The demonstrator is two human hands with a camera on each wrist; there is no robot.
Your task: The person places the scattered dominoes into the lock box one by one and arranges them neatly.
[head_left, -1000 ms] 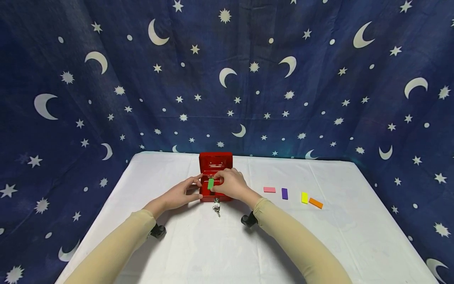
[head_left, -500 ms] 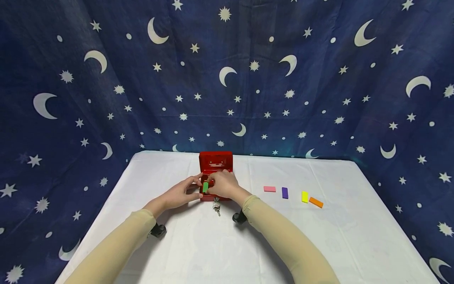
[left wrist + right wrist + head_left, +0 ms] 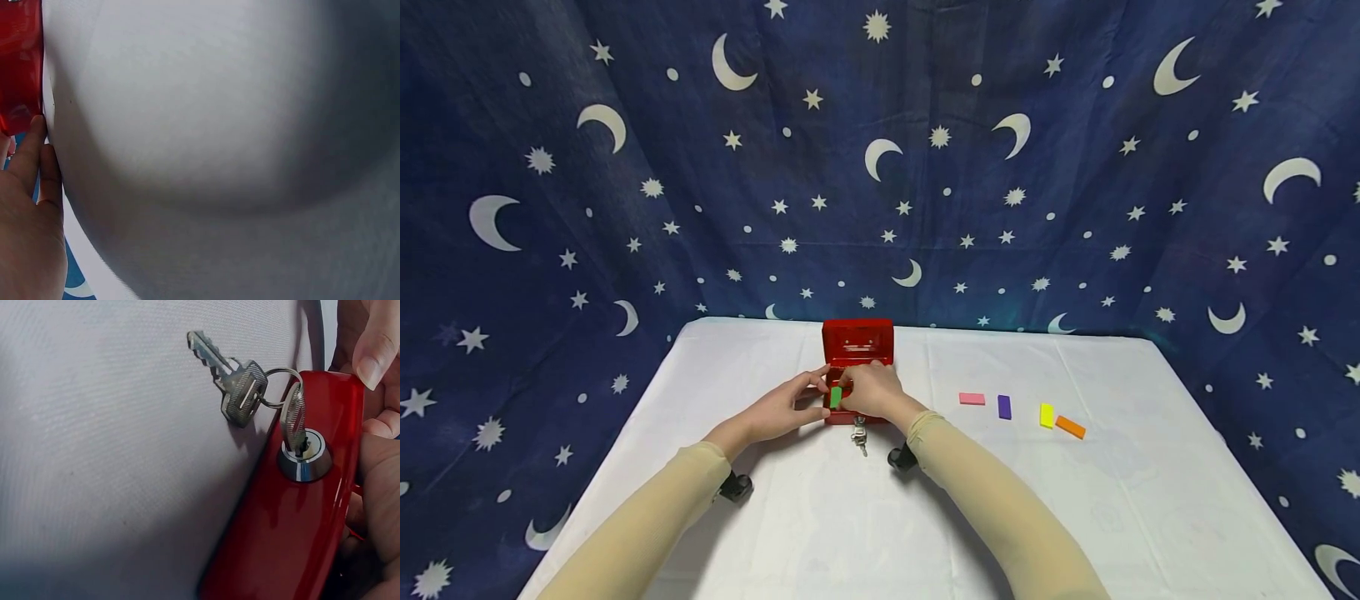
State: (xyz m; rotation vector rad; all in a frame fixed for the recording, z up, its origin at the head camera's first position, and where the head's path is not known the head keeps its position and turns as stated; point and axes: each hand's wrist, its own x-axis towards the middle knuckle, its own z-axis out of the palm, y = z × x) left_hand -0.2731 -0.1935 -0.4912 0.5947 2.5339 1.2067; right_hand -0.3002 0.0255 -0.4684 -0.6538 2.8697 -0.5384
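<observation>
"Starry blue cloth [image 3: 940, 192] fills the upper frame above a white bench [image 3: 805, 517]. Where's the green block [image 3: 836, 397]?"

"Left of lower centre, at the open red box [image 3: 858, 330], pinched by the right hand [image 3: 874, 390]."

"And the left hand [image 3: 775, 408]?"

"Thumb and fingers parted, touching the box's left side; keys [image 3: 237, 409] hang in front."

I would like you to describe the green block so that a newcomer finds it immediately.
On the white table, near its far edge, stands an open red box. At the left of its opening is the green block. The pink block, purple block, yellow block and orange block lie farther right; only this one is green and at the box.
</observation>
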